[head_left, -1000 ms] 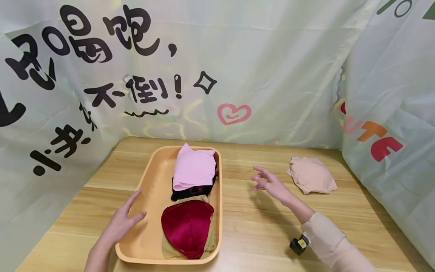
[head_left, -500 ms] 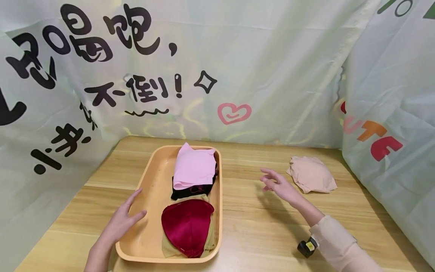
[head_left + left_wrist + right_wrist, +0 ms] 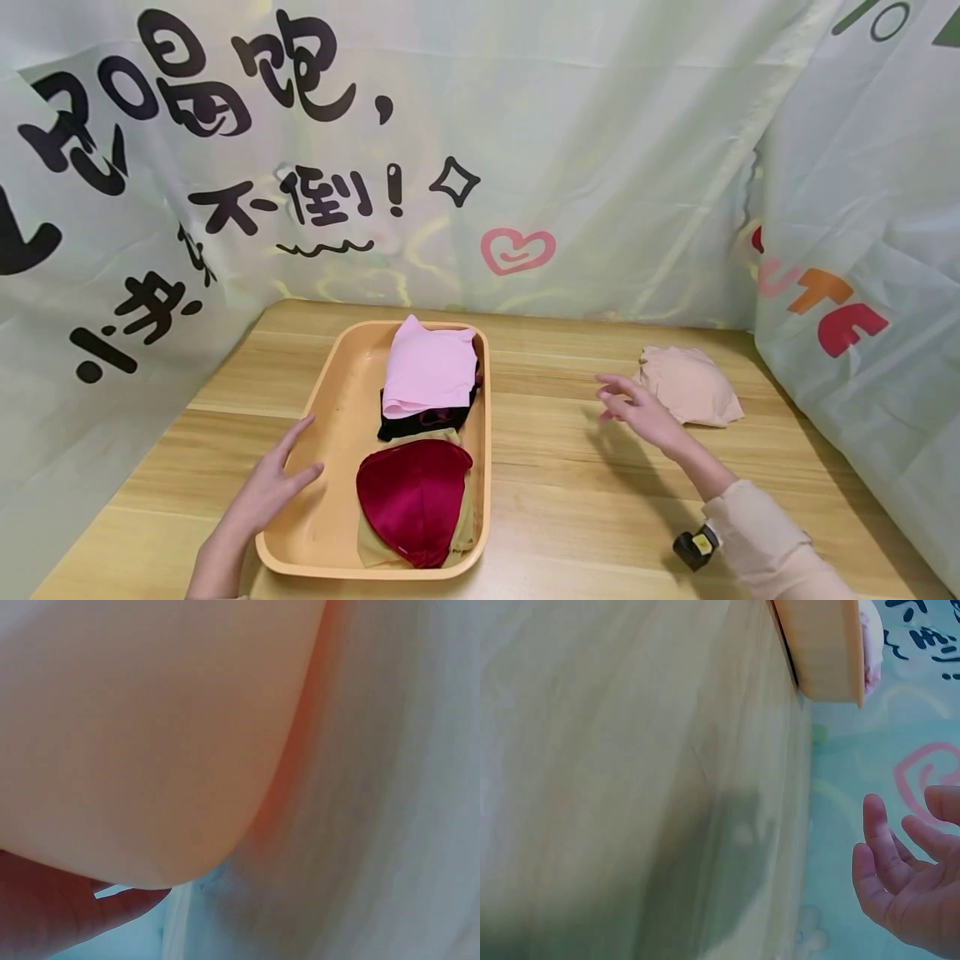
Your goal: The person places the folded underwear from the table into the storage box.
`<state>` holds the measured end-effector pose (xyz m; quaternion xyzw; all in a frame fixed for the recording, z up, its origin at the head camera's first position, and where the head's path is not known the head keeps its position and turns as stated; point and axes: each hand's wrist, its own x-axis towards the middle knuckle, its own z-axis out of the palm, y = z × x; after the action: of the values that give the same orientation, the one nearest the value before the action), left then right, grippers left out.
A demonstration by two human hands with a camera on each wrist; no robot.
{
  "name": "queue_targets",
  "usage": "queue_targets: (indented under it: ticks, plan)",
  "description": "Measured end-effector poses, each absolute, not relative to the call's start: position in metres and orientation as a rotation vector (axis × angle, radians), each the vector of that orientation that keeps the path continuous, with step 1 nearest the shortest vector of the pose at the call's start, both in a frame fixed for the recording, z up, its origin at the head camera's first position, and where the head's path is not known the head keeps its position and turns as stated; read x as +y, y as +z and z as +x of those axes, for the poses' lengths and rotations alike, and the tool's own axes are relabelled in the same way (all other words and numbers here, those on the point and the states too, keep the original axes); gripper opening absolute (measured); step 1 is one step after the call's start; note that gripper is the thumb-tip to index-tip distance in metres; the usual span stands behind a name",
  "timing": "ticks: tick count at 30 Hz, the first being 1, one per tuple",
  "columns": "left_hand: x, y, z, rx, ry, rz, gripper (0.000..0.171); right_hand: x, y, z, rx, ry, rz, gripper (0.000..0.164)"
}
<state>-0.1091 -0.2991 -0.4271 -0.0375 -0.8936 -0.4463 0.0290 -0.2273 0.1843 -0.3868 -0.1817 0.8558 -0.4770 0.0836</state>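
My left hand [image 3: 264, 487] rests at the left rim of an orange plastic tray [image 3: 330, 500], fingers spread and thumb reaching over the inside. The left wrist view shows the tray's outer wall [image 3: 142, 750] close up, with part of the hand below it. Inside the tray lie a folded light pink cloth [image 3: 429, 367], a black folded garment [image 3: 401, 427] partly beneath it, and a dark red satin piece [image 3: 420, 500] on tan fabric [image 3: 375, 542]. My right hand [image 3: 643, 412] hovers above the table with loosely bent fingers, holding nothing. Just beyond it is a folded beige-pink garment [image 3: 693, 387].
The wooden table [image 3: 555, 500] carries the tray on its left side. Printed pale fabric [image 3: 622, 167] hangs around the back and both sides. A small black device [image 3: 696, 546] sits at my right wrist, by the beige sleeve [image 3: 765, 533].
My right hand has moved steadily to the right, away from the tray and towards the beige-pink garment. The left hand, tray and folded clothes stay where they were.
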Motion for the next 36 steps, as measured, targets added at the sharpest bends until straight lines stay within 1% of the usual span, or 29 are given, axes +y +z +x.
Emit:
queue_targets:
  ticks: [13, 23, 31, 36]
  plan:
    - [-0.300, -0.428, -0.110, -2.747, -1.380, -0.124, 0.068, 0.221, -0.369, -0.234, 2.668, -1.425, -0.525, 0.044]
    - [-0.299, -0.428, -0.109, -2.755, -1.363, -0.110, 0.068, 0.242, -0.376, -0.239, 2.740, -1.390, -0.406, 0.044]
    - [-0.299, -0.428, -0.109, -2.759, -1.347, -0.107, 0.067, 0.257, -0.379, -0.247, 2.911, -1.328, -0.321, 0.042]
    - [-0.299, -0.428, -0.109, -2.760, -1.347, -0.104, 0.068, 0.269, -0.379, -0.253, 2.880, -1.257, -0.219, 0.047]
